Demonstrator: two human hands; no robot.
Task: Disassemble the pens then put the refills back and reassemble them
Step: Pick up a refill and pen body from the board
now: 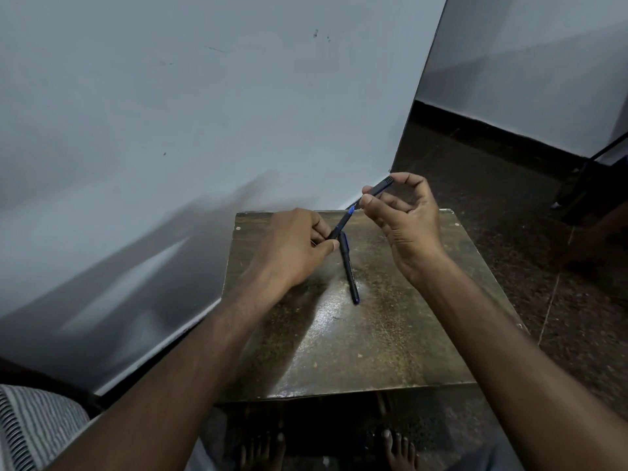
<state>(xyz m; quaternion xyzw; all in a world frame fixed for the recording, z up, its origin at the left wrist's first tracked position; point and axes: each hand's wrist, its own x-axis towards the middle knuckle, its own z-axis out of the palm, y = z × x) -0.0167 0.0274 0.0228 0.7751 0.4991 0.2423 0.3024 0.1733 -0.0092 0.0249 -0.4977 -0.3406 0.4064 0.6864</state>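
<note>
Above the far part of the small brown table (339, 351) I hold a dark pen in two pieces. My left hand (295, 246) pinches the pen body (341, 224), whose blue tip end points up to the right. My right hand (404, 215) grips the black cap (380, 186) between thumb and fingers, just off the tip. A second dark pen with blue ends (350, 270) lies whole on the table below my hands, running from far to near.
A pale wall (204, 113) rises close behind and to the left of the table. Dark speckled floor (509, 215) lies to the right. A black stand leg (598, 178) sits at far right. My bare feet (397, 450) show under the table's near edge.
</note>
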